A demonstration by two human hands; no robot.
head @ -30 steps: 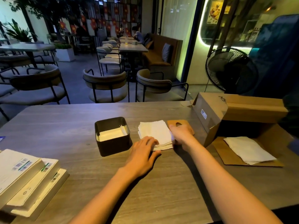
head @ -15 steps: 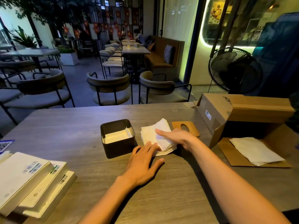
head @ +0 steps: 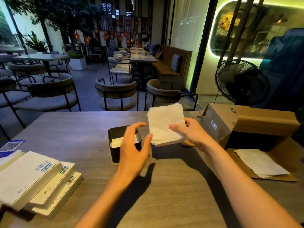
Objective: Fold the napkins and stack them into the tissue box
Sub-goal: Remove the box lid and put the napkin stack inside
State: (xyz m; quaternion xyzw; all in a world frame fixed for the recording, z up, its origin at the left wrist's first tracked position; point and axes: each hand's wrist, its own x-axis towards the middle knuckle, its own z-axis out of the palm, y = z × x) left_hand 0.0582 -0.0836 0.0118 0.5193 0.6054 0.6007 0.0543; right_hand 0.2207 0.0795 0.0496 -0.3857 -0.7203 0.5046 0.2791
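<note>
One stack of napkins is held off the worktop in the right hand grip, just right of and above the tissue box, while the nearer left hand hovers wide open over the box.

Tissue box mouth open (left hand above)

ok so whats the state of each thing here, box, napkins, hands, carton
tissue box: open-topped, partly filled with napkins
napkin stack: lifted off the table, tilted up
right hand: gripping the stack
left hand: open, thumb at the stack's edge
cardboard carton: on its side, flap open
loose napkins: flat on the flap
</note>
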